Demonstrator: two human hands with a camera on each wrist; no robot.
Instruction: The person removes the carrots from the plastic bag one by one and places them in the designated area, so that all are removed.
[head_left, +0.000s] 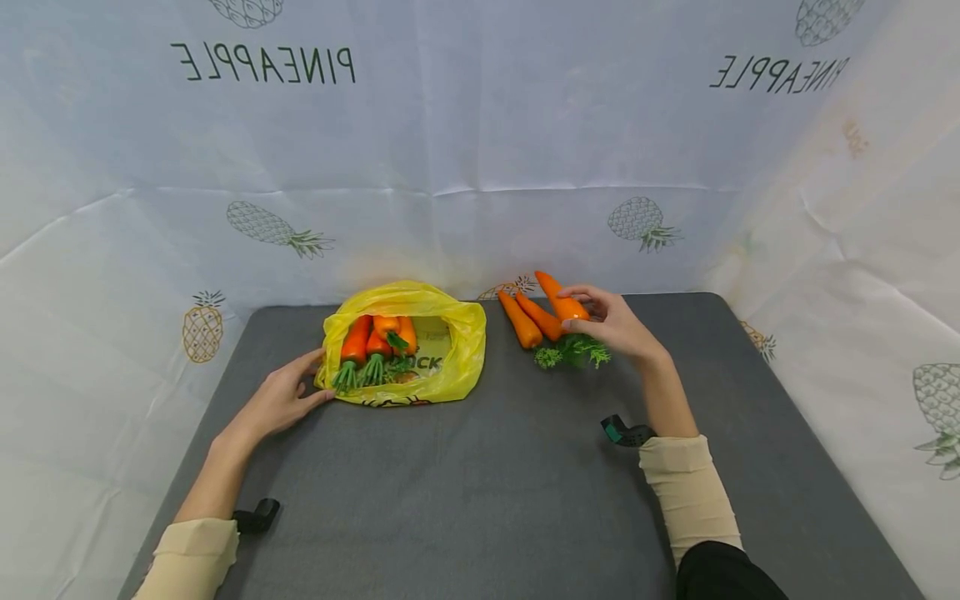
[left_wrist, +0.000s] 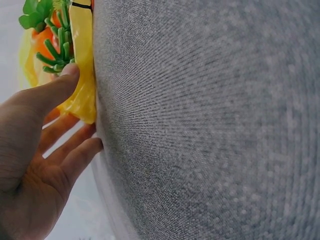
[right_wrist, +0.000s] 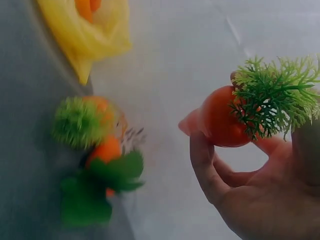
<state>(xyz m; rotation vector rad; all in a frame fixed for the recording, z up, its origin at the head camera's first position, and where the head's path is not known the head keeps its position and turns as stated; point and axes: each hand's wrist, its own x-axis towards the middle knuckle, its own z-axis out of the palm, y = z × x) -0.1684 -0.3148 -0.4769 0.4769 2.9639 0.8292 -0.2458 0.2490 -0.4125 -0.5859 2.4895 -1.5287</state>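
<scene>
A yellow plastic bag [head_left: 468,337] lies on the table with its mouth facing me. Inside it are red-orange carrots [head_left: 356,340] with green stems and orange peppers [head_left: 387,326]. My left hand [head_left: 281,396] holds the bag's left edge; in the left wrist view the yellow film [left_wrist: 86,95] passes between thumb and fingers. To the bag's right, my right hand [head_left: 611,321] grips an orange carrot [head_left: 558,293] by its thick end, fingers curled round it. Its feathery green top [right_wrist: 277,97] shows in the right wrist view. Just left of this hand, two more carrots [head_left: 520,321] lie side by side.
The grey table [head_left: 450,492] stretches in front of the bag and carrots. Behind it hangs a white cloth [head_left: 480,125] printed with pineapples, close to the table's back edge. Green leaves [right_wrist: 102,185] of the lying carrots look blurred in the right wrist view.
</scene>
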